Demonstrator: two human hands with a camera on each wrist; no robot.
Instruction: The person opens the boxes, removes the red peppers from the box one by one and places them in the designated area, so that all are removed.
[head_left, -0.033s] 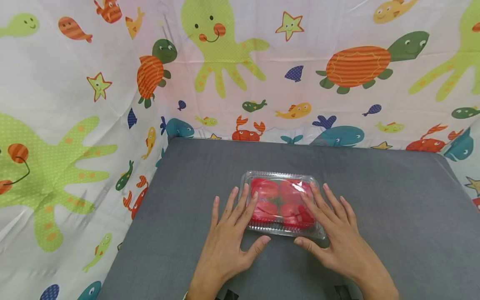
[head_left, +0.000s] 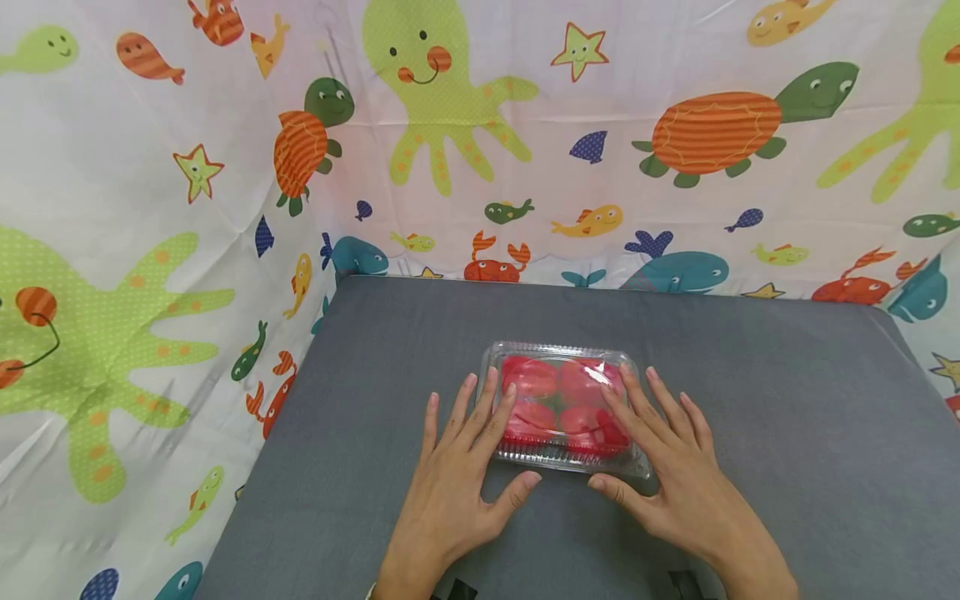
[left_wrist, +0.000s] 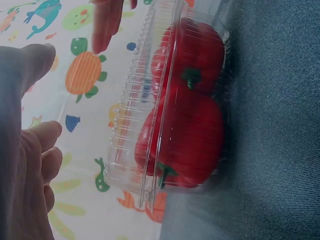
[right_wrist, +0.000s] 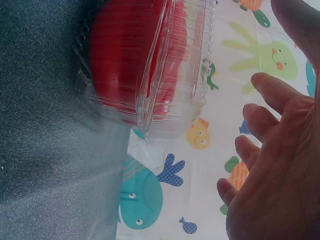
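A clear plastic clamshell box (head_left: 532, 460) lies on the grey surface with its lid down. Several red bell peppers (head_left: 534, 379) with green stems sit inside; two of them (left_wrist: 192, 135) show from the side in the left wrist view. My left hand (head_left: 459, 479) is over the box's left edge, fingers spread. Over the right edge is my right hand (head_left: 675, 471), fingers also extended and thumb pointing inward. Both wrist views show a gap between the fingers and the box (right_wrist: 192, 100). Neither hand holds anything.
A grey cloth-covered table (head_left: 787, 433) spreads out around the box. Behind it and on the left stands a white curtain (head_left: 480, 83) printed with sea animals. Small black pieces (head_left: 461, 590) show near the wrists at the bottom edge.
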